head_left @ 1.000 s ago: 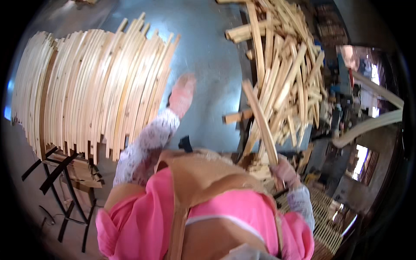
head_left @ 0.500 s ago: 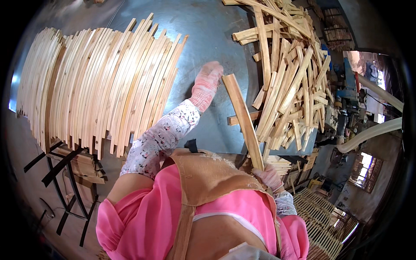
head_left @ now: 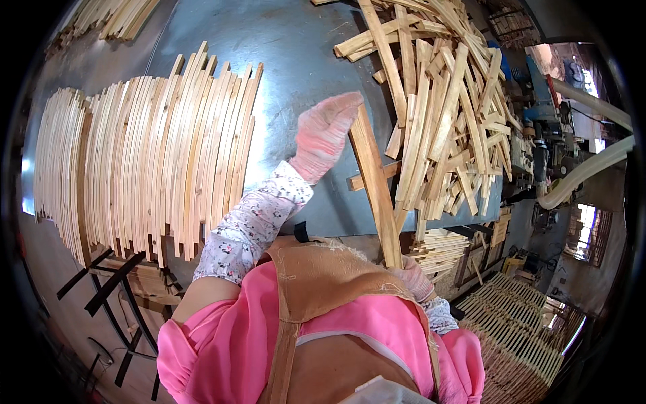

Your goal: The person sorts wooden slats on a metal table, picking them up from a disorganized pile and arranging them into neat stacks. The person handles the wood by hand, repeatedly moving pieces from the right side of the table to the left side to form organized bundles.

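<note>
A long wooden strip (head_left: 374, 185) slants across the near edge of the metal table, one end toward my body. Its near end is gripped by my right hand (head_left: 412, 278), in a pinkish knit glove and partly hidden behind the apron. My left hand (head_left: 324, 135), gloved alike and slightly blurred, has its closed fingers at the strip's far end; the thumb is out of sight. To the left of that hand lies a broad row of pale strips (head_left: 158, 155), side by side. A jumbled heap of loose strips (head_left: 441, 114) lies to the right.
The grey metal table (head_left: 282, 74) carries the wood. More strips (head_left: 108, 20) lie at the far left. Dark metal bars (head_left: 114, 289) stand below the table's left side. Stacked strips (head_left: 441, 249) sit beyond my right hand; pale hoses (head_left: 585, 172) hang near machinery at right.
My left hand has come right to the strip's far end, where a small gap showed before. The strip stands slightly more upright. The view has shifted, with more of the far left showing.
</note>
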### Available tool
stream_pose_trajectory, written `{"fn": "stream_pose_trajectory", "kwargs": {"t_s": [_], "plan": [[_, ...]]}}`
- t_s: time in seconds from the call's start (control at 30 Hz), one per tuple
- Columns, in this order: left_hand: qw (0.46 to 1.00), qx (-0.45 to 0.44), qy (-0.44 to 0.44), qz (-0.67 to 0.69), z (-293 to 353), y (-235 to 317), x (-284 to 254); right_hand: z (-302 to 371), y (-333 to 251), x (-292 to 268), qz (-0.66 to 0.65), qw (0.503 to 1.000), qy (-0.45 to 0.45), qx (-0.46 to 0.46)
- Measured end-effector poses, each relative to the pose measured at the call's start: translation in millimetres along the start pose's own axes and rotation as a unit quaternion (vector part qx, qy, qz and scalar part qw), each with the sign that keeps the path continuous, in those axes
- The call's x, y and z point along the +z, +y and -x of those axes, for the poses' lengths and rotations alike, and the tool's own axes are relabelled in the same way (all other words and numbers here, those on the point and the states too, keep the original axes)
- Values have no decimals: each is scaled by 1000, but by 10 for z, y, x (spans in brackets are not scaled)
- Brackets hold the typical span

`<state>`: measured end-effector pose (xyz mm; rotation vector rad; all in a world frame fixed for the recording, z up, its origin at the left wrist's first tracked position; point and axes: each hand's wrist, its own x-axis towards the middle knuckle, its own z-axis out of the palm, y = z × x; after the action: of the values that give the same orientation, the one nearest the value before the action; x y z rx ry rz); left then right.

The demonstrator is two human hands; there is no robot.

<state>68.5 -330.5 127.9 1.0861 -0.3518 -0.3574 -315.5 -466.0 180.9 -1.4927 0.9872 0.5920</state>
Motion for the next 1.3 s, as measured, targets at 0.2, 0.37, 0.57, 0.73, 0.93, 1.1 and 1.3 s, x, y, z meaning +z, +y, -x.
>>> {"fn": "stream_pose_trajectory", "kwargs": {"t_s": [0.2,0.37,0.57,0.73,0.93,1.1,1.3], "plan": [[988,31,15,-147,-303,-618,240,-50,219,-311,130,986,33,-103],[975,-138,-88,-150,-179,-359,613,-212,93,-1566,350,901,212,-148],[974,-170,-126,-75,568,-1383,1945,-419,1205,-2493,-164,617,722,-267],[946,-249,-186,-94,1872,-1976,3318,-1082,1890,-2313,-650,590,433,-207],[773,-381,-430,-270,2834,-2394,3868,-923,3346,-2691,-449,584,664,-125],[599,-199,-652,-421,3083,-2125,4001,-1021,4898,-2901,-388,569,724,48],[504,-358,-586,-523,2969,-2284,3054,-1452,6059,-2939,-440,572,684,109]]}}
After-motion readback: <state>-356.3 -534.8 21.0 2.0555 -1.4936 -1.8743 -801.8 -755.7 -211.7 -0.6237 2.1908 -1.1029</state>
